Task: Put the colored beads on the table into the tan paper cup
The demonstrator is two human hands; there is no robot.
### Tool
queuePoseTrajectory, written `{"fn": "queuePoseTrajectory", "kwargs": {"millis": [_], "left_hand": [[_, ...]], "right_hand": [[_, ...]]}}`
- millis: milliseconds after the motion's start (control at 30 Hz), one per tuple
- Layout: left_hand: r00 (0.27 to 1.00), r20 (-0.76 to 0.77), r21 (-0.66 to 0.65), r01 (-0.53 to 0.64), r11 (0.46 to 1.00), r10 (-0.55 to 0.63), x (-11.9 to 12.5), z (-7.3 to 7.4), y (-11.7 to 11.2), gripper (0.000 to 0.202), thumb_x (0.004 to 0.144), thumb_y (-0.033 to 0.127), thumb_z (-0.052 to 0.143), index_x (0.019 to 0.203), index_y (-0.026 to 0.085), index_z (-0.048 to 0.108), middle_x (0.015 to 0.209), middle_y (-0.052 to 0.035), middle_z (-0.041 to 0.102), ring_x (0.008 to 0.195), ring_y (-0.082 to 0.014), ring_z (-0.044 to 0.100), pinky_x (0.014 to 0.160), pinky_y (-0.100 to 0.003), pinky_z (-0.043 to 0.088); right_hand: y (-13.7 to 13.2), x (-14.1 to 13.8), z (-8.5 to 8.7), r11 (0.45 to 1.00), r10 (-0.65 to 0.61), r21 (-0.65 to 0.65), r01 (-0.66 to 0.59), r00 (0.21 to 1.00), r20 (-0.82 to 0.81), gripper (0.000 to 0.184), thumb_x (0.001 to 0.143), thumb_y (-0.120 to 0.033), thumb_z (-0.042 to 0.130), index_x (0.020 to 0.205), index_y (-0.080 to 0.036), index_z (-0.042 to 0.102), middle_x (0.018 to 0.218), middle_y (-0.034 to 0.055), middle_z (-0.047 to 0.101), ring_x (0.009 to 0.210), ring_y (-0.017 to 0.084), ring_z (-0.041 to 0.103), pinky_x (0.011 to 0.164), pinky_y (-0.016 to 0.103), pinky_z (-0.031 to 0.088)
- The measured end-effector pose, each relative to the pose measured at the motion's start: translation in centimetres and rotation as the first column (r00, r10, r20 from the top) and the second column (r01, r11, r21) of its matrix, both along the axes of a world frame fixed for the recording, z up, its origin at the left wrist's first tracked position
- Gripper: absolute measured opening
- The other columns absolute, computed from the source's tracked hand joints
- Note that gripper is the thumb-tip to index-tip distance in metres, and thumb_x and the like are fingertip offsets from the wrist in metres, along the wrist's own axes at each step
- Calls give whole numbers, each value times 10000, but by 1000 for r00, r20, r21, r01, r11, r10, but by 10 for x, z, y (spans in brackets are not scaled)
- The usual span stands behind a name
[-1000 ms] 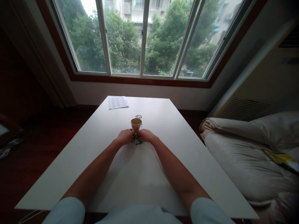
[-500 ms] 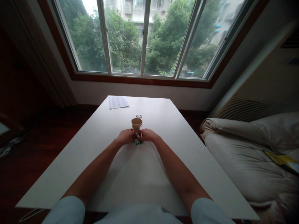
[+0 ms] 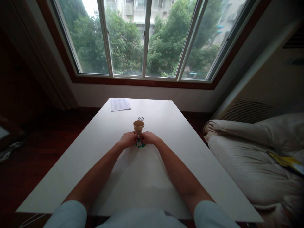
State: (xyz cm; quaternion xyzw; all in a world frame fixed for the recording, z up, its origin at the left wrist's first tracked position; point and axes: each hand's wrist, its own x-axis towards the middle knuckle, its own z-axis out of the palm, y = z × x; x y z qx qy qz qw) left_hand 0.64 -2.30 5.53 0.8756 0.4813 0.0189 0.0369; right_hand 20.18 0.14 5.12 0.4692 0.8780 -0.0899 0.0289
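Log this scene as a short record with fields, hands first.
Hands: left grip and right grip close together at the small coloured pieces; anything pinched is too small to tell
Cup: tan cup, upright, just beyond the hands
Behind cup: dark-rimmed round item
Far left corner: papers
Surface: white table
Beyond table: window
Right side: pale padded seat
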Motion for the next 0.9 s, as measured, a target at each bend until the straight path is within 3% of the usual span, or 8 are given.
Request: {"fn": "queuePoseTrajectory", "kwargs": {"millis": [367, 600, 900], "left_hand": [[1000, 6, 12, 8, 1000, -8, -3, -7, 5, 206, 904, 272, 531, 1006, 243, 708, 1064, -79, 707, 955, -238, 677, 756, -305, 499], [1000, -12, 3, -29, 1000, 29, -5, -5, 5, 216, 906, 282, 523, 1008, 251, 711, 1049, -71, 703, 953, -227, 668, 781, -306, 503], [999, 21, -2, -36, 999, 36, -5, -5, 4, 175, 896, 272, 540, 928, 240, 709, 1025, -71, 696, 940, -224, 664, 784, -308, 491]], "right_hand": [[-4, -2, 11, 999, -27, 26, 30, 995, -98, 138, 838, -241, 647, 957, -224, 716, 937, 36, 731, 835, 181, 626, 652, 249, 345], [-3, -4, 17, 997, 18, 83, -4, 986, -167, 151, 891, -196, 585, 976, -218, 708, 942, 29, 731, 832, 172, 618, 694, 244, 353], [-1, -7, 20, 982, 16, 183, 55, 929, -370, 130, 924, -170, 558, 934, -199, 685, 943, 24, 707, 820, 143, 584, 730, 229, 372]]}}
